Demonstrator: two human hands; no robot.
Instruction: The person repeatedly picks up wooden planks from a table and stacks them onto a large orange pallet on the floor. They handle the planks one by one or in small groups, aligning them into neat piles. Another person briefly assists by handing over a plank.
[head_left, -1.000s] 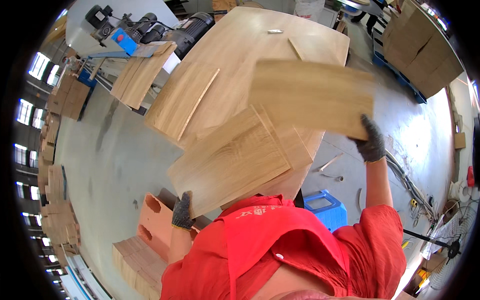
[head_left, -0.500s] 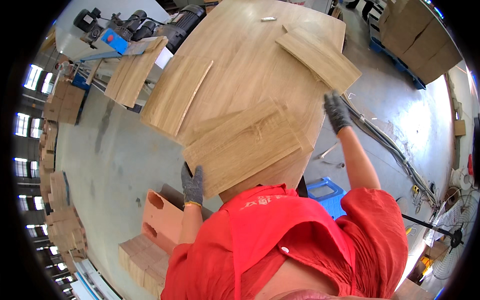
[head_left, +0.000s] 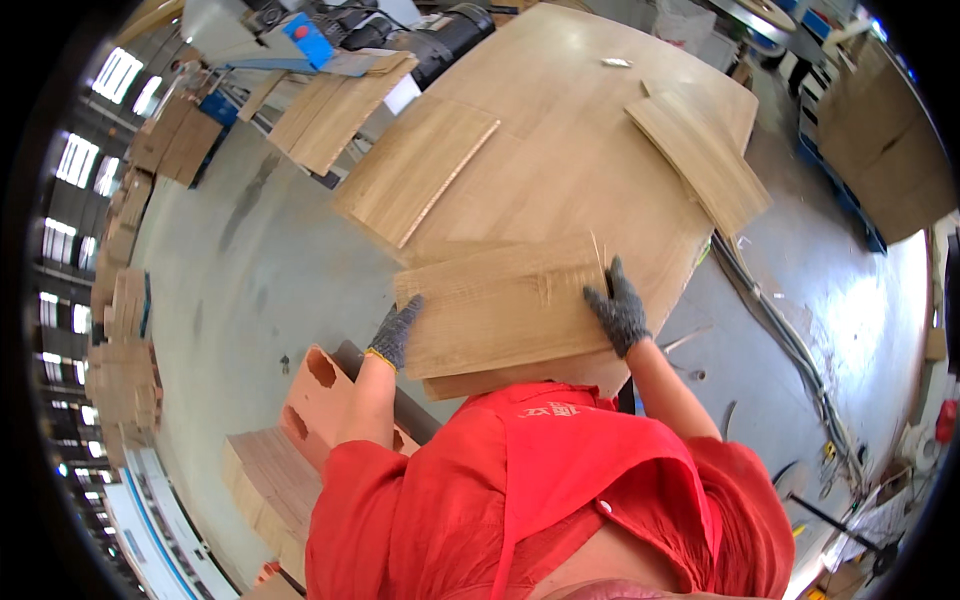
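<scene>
A light wood-grain board [head_left: 505,312] lies crosswise before me at the near end of the wood-topped table [head_left: 560,130]. My left hand [head_left: 396,332], in a grey knitted glove, grips its left end. At the right end my gloved right hand [head_left: 620,310] holds the edge, with a finger pointing up beside it. Another board [head_left: 520,374] shows beneath, along the near side. A third board [head_left: 425,165] rests at the table's left edge, and a small overlapping stack of boards [head_left: 700,150] sits at the right edge.
A machine with dark motors [head_left: 440,45] and boards [head_left: 340,110] on it stands at the far left. By my left side are an orange box with holes [head_left: 315,400] and stacked boards [head_left: 270,480]. Cables [head_left: 790,335] run along the floor at right.
My right hand has come in from beside the right-hand stack to the near board's right end. The near board has been turned more level across. The view has shifted too.
</scene>
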